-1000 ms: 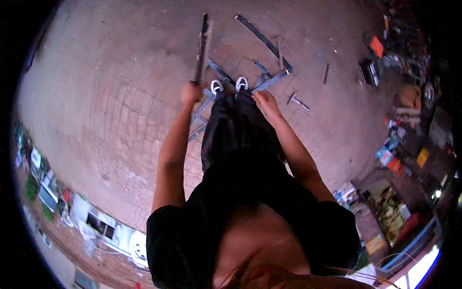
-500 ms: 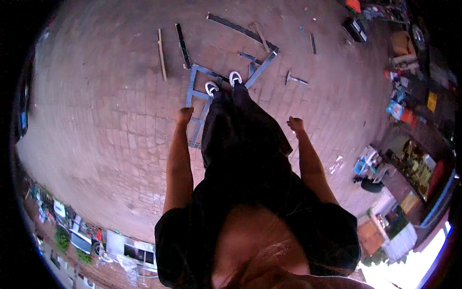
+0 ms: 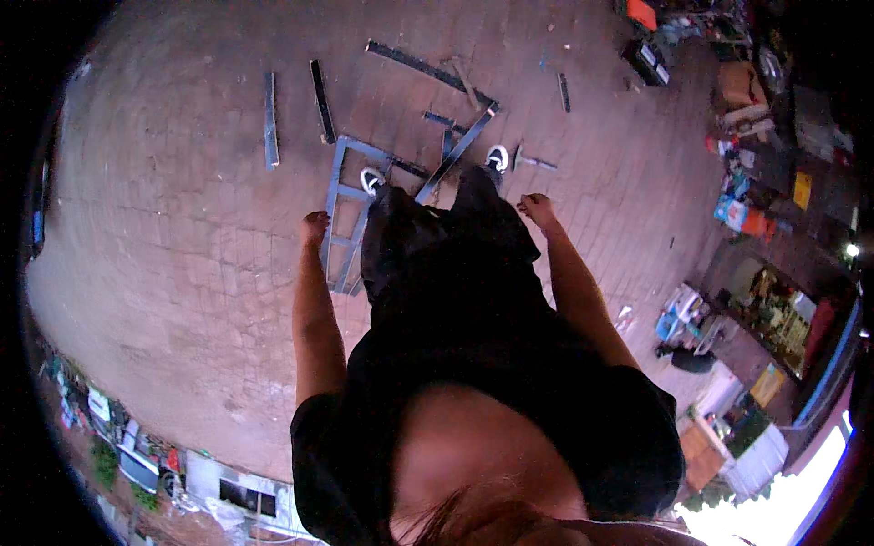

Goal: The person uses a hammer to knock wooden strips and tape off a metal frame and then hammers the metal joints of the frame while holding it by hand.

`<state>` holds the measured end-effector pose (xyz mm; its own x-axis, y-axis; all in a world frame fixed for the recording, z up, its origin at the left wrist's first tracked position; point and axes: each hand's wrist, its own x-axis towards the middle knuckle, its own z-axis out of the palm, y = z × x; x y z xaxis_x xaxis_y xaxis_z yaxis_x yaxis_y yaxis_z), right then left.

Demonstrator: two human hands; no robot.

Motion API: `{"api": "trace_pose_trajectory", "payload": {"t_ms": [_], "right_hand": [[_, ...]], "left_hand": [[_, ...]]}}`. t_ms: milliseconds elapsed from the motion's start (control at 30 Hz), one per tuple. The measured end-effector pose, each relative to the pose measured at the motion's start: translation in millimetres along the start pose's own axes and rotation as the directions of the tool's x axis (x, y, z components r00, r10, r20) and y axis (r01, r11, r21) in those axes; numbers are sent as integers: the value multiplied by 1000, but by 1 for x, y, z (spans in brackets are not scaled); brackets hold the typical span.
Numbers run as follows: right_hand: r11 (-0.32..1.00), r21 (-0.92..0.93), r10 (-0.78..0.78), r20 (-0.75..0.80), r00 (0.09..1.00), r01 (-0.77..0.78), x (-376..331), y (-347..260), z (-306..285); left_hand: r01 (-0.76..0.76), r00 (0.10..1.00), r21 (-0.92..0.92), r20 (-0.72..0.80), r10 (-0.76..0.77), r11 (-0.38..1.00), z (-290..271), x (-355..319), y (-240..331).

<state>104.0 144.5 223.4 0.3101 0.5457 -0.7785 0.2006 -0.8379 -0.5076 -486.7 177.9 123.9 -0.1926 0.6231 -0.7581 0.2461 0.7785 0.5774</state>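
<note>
My left hand hangs beside the left side of a ladder-like blue-grey frame on the ground; its fingers look curled, with nothing seen in them. My right hand hangs on the other side, fingers loosely bent and slightly apart, holding nothing visible. Beyond it lies a hammer. A diagonal bar runs between my shoes, its far end meeting a long dark bar. Across that long bar rests another long-handled tool, perhaps a hammer. My legs partly hide the frame.
Two loose strips, one bluish and one dark, lie at the far left. A short dark strip lies far right. A black case and piled goods line the right edge. A parked vehicle is at lower left.
My right foot has stepped to the right, past the diagonal bar, so my feet are wider apart. The view has shifted, and the ground items sit further left. Both hands still hang at my sides.
</note>
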Motion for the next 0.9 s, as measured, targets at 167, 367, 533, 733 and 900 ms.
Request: {"api": "trace_pose_trajectory", "payload": {"t_ms": [167,367,533,733,900], "right_hand": [[919,-207,-312,143,939,337,82,-61,-42],[738,-474,-390,280,877,480,169,-102,-105],[582,-739,-124,331,935,339,267,-87,-136],[491,-734,-266,387,883,469,426,-26,-69],[413,-740,-276,455,847,532,563,23,14]], "left_hand": [[63,998,-312,15,-61,948,76,-5,11],[-27,918,-93,-395,-12,995,242,-63,59],[-219,891,-116,-429,150,969,381,-67,119],[-107,991,-278,47,124,955,516,1,110],[28,989,-113,145,-11,993,594,59,48]]}}
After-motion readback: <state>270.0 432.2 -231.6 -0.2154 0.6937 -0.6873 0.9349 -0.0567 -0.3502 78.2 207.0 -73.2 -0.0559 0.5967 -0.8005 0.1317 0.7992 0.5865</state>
